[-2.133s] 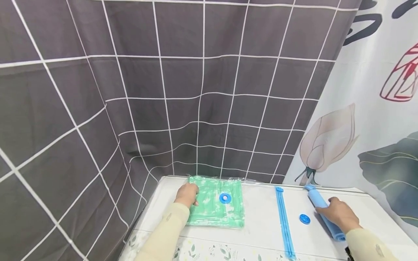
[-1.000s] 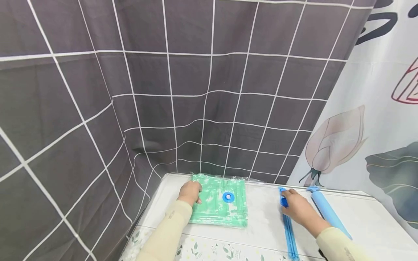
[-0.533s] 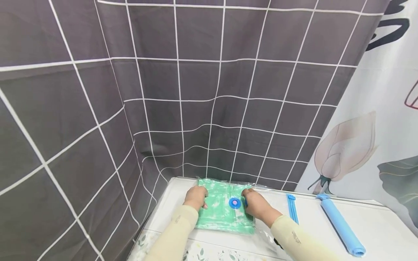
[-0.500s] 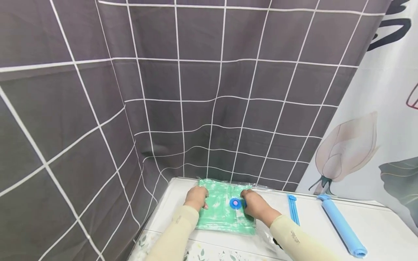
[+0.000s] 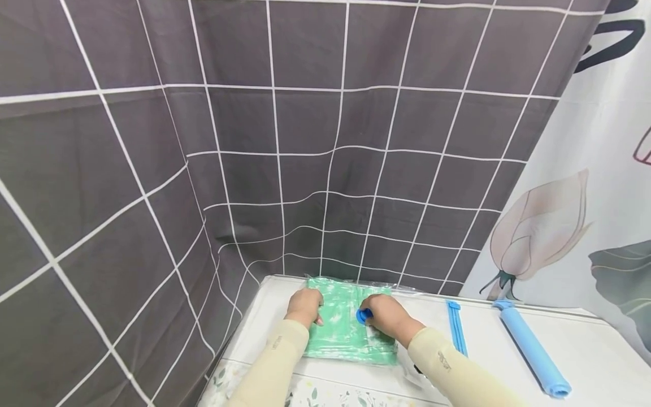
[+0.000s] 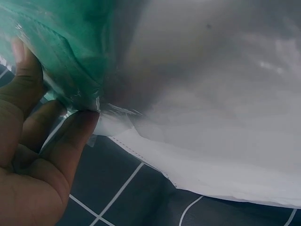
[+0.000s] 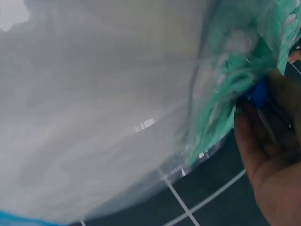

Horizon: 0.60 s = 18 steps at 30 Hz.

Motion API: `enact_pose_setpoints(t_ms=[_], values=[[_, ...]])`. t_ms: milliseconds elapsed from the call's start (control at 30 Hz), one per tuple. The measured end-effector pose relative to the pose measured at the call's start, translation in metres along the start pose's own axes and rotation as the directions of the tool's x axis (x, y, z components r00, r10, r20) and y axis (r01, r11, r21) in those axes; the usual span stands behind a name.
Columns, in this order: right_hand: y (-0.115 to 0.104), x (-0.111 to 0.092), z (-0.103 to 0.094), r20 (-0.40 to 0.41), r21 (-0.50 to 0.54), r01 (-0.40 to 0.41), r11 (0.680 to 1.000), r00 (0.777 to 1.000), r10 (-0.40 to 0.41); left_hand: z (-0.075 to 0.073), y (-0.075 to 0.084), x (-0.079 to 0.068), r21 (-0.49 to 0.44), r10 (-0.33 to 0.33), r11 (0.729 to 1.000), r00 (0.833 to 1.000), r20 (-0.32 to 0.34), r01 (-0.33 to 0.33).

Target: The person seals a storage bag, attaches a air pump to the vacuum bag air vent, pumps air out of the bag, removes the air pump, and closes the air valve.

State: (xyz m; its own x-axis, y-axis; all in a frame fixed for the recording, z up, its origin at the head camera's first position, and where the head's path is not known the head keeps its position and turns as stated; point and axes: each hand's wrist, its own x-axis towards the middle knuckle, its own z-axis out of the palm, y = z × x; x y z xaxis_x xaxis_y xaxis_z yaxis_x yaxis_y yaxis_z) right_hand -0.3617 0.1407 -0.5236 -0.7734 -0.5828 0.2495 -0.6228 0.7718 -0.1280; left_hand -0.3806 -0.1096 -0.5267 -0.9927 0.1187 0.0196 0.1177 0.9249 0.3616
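A clear vacuum storage bag (image 5: 335,339) with green cloth folded inside lies on the white table. My left hand (image 5: 303,308) is at its left side; in the left wrist view, thumb and fingers pinch the bag's edge. With curled fingers, my right hand (image 5: 389,316) holds a round blue valve cap (image 5: 363,316) over the bag's valve, which is hidden beneath. Whether the cap touches the valve I cannot tell. A bit of the blue cap (image 7: 258,94) shows by the fingers in the right wrist view.
The bag's blue zip strip (image 5: 456,328) runs to the right of my right hand. Farther right lies a light blue hand pump (image 5: 534,350). A dark grid-patterned cloth (image 5: 285,124) hangs behind and left; a white printed cloth (image 5: 554,232) hangs at the right.
My right hand left the pump, picked up the blue valve cap from the bag's right part and moved left to the valve. The left hand stayed at the bag's edge.
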Motion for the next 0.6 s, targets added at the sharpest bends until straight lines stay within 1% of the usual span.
enact_pose_setpoints(t_ms=[100, 200, 300, 433, 500, 600], values=[[-0.003, 0.004, -0.005, 0.025, -0.012, 0.054, 0.998, 0.998, -0.053, -0.002, -0.001, -0.001, 0.006, -0.002, 1.0, 1.0, -0.006, 0.002], [-0.006, 0.007, -0.009, 0.053, -0.048, 0.056, 0.997, 0.997, -0.054, -0.004, -0.001, 0.0, 0.026, -0.001, 1.0, 1.0, -0.013, 0.001], [-0.009, 0.009, -0.009, 0.075, -0.095, 0.01, 0.995, 0.997, -0.002, -0.003, 0.0, 0.001, 0.041, -0.001, 0.999, 1.0, -0.011, 0.002], [-0.013, 0.013, -0.006, 0.111, -0.153, -0.056, 0.987, 0.991, 0.073, -0.001, 0.001, 0.003, 0.049, 0.0, 0.999, 1.0, -0.006, 0.0], [-0.015, 0.015, -0.006, 0.129, -0.198, -0.066, 0.978, 0.987, 0.093, -0.001, 0.001, 0.004, 0.042, -0.001, 0.999, 1.0, -0.005, 0.001], [-0.018, 0.019, -0.006, 0.136, -0.272, -0.05, 0.961, 0.987, 0.09, -0.002, 0.001, 0.003, 0.038, -0.008, 0.999, 1.0, -0.006, 0.008]])
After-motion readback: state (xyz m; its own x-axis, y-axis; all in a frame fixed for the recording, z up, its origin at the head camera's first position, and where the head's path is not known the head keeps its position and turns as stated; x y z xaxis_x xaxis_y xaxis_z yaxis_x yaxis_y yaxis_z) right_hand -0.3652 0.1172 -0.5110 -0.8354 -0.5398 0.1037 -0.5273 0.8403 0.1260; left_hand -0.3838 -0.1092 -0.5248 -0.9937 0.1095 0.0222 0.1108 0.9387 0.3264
